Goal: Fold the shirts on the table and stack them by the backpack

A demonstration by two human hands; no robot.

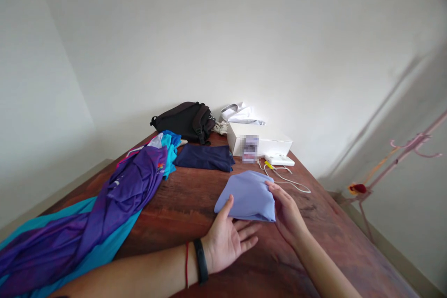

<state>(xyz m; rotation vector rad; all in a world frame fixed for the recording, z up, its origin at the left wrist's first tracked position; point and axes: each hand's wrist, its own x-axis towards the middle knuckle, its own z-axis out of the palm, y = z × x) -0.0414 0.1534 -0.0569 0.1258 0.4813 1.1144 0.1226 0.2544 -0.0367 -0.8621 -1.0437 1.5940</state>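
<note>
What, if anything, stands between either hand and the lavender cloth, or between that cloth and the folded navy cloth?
Nothing visible. The right hand holds the lavender cloth at its right side; the left hand has its thumb over the near edge. Wooden tabletop shows between the two cloths.

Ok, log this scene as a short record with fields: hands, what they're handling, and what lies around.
Item handled: folded lavender cloth
Right hand: gripping the cloth's right side
Left hand: open, fingers spread, thumb over the cloth's near edge
Surface: reddish-brown wooden table
Left of cloth: heaped purple and turquoise garments
Beyond cloth: folded navy cloth, white box
Against back wall: black bag
</note>
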